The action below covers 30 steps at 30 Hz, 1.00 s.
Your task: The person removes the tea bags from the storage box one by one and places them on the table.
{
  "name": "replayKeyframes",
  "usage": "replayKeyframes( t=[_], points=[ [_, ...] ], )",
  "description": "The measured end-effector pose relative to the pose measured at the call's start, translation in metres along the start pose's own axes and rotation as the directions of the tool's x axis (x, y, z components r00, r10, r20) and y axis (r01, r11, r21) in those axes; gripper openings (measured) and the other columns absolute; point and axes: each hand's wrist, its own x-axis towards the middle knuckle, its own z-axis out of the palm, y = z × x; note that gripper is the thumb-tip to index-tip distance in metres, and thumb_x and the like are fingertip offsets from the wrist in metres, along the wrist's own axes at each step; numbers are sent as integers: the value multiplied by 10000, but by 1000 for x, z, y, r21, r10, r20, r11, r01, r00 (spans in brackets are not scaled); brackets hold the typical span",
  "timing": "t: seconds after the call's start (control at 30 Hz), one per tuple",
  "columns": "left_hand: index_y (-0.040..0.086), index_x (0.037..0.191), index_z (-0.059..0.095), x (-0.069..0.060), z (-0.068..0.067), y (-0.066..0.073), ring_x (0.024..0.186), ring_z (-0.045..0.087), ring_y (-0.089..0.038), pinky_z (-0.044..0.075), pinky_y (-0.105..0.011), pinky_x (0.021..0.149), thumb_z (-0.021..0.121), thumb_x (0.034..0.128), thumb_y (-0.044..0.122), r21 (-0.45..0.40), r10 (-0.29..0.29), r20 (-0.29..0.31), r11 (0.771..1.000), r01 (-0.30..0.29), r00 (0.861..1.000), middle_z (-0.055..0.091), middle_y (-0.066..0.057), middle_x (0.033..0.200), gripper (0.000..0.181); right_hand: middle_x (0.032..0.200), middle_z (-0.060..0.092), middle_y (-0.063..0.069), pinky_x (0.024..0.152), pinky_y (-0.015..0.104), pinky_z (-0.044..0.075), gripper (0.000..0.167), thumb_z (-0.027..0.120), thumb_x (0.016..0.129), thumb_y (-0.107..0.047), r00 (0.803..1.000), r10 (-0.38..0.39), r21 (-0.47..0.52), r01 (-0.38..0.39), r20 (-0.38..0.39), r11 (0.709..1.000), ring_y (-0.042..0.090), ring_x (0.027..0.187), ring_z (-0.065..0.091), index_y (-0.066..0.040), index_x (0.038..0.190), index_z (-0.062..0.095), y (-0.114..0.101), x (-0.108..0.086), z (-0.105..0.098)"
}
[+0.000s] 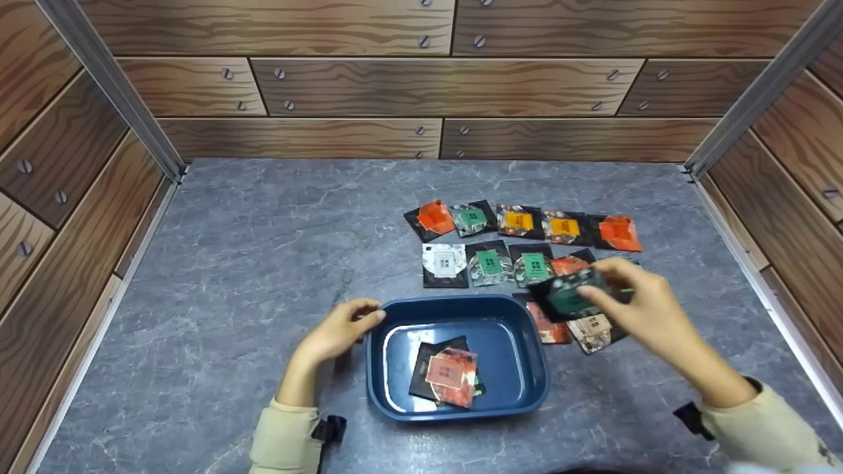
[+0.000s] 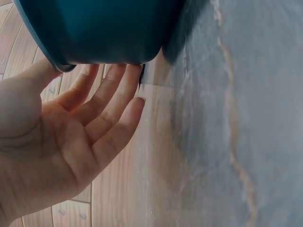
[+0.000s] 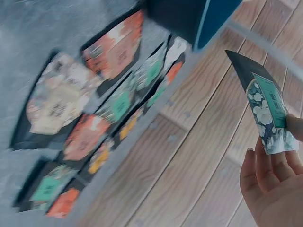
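My left hand (image 1: 336, 332) grips the left rim of a blue plastic tub (image 1: 504, 368). In the left wrist view, the thumb lies at the rim and the fingers reach along the outer wall (image 2: 104, 33). My right hand (image 1: 649, 306) pinches a black sachet with a green label (image 3: 267, 106) between thumb and fingers. It holds this sachet in the air, just beyond the tub's right edge and above other sachets. Inside the tub, a red-labelled sachet (image 1: 451, 375) lies on top of other dark sachets, partly hiding them.
Right of and behind the tub, flat sachets lie in rough rows: a back row with an orange-labelled one (image 1: 618, 232), a middle row with a white one (image 1: 444, 264), and nearer ones including a beige-labelled one (image 1: 593, 331). Wood-patterned walls (image 1: 342, 138) enclose the grey marbled table (image 1: 230, 263).
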Motion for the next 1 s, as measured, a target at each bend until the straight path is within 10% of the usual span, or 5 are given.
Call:
replayKeyframes(
  t=[0.23, 0.63, 1.0],
  points=[
    [-77, 1254, 585, 0, -1, 2, 687, 527, -133, 534, -391, 670, 572, 1009, 175, 3, -5, 4, 1000, 5, 1000, 663, -139, 1002, 352, 1065, 661, 297, 698, 117, 525, 322, 709, 891, 0, 979, 201, 94, -196, -45, 976, -37, 796, 604, 101, 1165, 575, 37, -9, -15],
    [-66, 1243, 598, 0, -1, 1, 689, 532, -126, 520, -328, 654, 574, 1009, 182, 14, -2, 6, 1000, 1, 1000, 658, -119, 981, 342, 1117, 613, 373, 674, 83, 478, 449, 677, 939, -103, 934, 358, -26, -358, -10, 933, -116, 780, 508, 138, 1277, 505, 104, -23, -37],
    [-78, 1266, 581, -2, -1, 3, 723, 536, -131, 530, -350, 680, 576, 1010, 177, -14, -16, 2, 1000, 16, 1000, 662, -154, 1033, 363, 1223, 467, 489, 796, 469, 555, 594, 693, 924, -146, 860, 492, -98, -483, 133, 870, 547, 1049, 543, 171, 1339, 411, 146, -32, -36]
  ],
)
